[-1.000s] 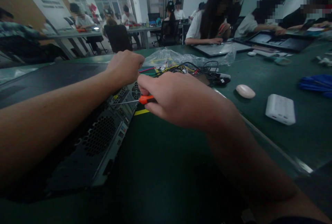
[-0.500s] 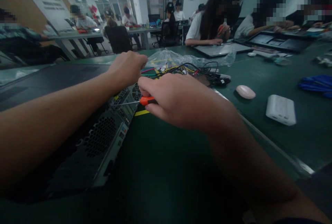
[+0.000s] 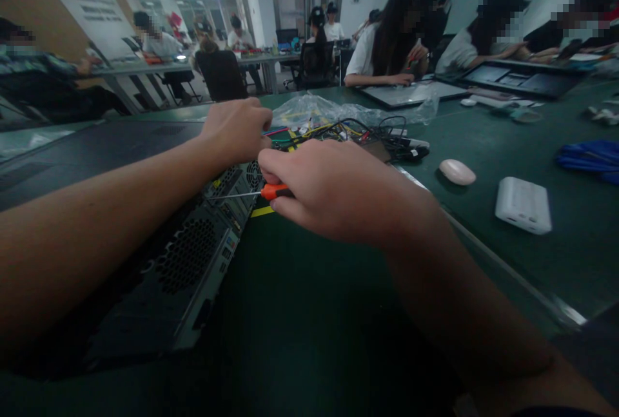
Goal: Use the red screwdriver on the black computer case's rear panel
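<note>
A dark computer case (image 3: 184, 269) lies on its side on the green table (image 3: 309, 314), its perforated rear panel facing me. My right hand (image 3: 333, 188) is closed round an orange-handled screwdriver (image 3: 271, 192) whose thin shaft points left to the case's rear edge. Beyond it, my left hand (image 3: 236, 128) rests curled on the top far corner of the case, fingers closed; whether anything is in them is hidden.
A clear plastic bag (image 3: 329, 111) and a tangle of coloured cables (image 3: 348, 133) lie just past the hands. To the right are a pink oval object (image 3: 457, 171), a white box (image 3: 523, 203) and blue cloth (image 3: 590, 156). Other people sit at laptops (image 3: 411, 91) across the table.
Both hands have stayed on the case and screwdriver, drifting only slightly lower in the picture. The screwdriver shaft still points at the same spot on the rear panel.
</note>
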{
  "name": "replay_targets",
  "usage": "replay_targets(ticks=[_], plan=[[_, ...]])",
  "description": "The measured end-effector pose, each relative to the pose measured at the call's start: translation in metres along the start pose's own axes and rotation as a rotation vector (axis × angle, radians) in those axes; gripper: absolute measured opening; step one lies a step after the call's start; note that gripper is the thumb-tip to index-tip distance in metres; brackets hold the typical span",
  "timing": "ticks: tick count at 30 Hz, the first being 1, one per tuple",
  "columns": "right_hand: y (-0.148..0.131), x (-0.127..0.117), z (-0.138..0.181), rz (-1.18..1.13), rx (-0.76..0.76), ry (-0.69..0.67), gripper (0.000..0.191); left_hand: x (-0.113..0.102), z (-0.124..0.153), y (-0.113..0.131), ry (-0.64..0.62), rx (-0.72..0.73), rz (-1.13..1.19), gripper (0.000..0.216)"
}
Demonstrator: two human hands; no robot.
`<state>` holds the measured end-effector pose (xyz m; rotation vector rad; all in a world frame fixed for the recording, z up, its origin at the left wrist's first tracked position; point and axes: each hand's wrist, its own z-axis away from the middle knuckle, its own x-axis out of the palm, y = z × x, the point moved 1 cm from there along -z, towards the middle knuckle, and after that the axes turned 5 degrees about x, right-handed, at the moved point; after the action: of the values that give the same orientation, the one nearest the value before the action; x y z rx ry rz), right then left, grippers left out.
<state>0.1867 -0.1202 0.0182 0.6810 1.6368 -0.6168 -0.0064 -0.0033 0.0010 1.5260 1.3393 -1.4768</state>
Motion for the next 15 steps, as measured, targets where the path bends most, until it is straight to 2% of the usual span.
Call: replay_targets(ticks=[6, 15], plan=[[0.0000, -0.0008, 0.0002, -0.011, -0.011, 0.000, 0.030, 0.0079, -0.0042, -0.0031, 0.006, 0.037, -0.066, 0.048], [0.0002, -0.0006, -0.0004, -0.005, -0.005, -0.002, 0.031, 0.0102, -0.0011, -0.0021, -0.097, 0.055, -0.087, 0.051]])
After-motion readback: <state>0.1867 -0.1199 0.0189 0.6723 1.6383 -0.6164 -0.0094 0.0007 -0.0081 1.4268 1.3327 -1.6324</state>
